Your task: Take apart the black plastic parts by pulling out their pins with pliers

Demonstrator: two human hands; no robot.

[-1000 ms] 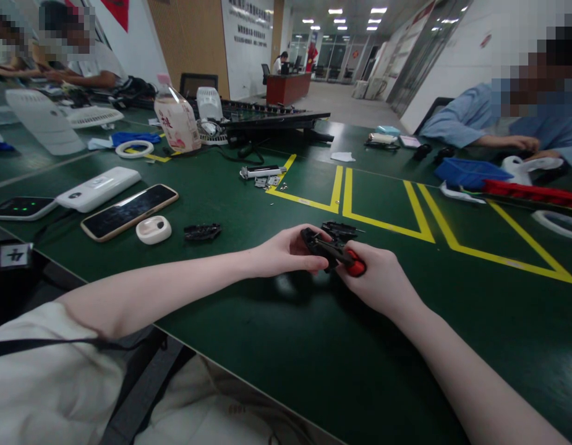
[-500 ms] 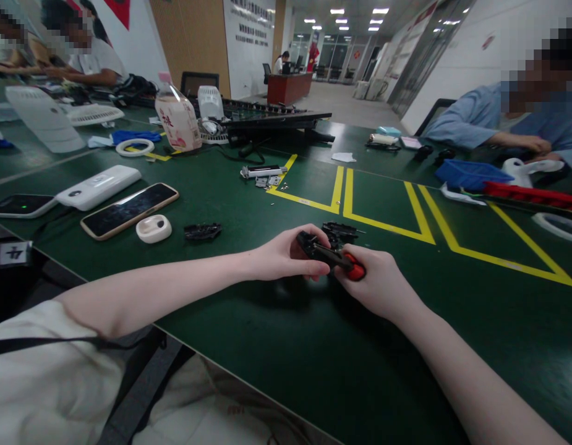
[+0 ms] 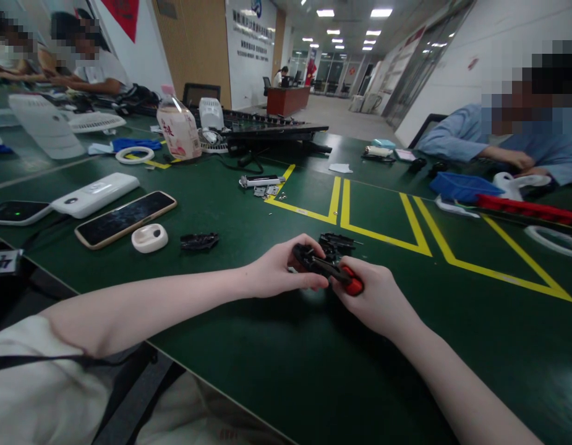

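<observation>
The green counter (image 3: pixel 248 346) is marked with yellow tape lines (image 3: pixel 383 232). Far back stands one bottle (image 3: pixel 178 128) with a pink label, its red characters too small to read. Two phones lie at the left: one with a tan case (image 3: pixel 125 218), one dark (image 3: pixel 14 212). Both forearms reach in over the counter's middle. The left hand (image 3: pixel 279 272) is curled around a small black part (image 3: pixel 313 262), and the right hand (image 3: pixel 376 296) is closed on a red-handled tool (image 3: pixel 353 285) touching that part. Another black piece (image 3: pixel 337 241) lies just behind; a third (image 3: pixel 199 241) is well apart.
</observation>
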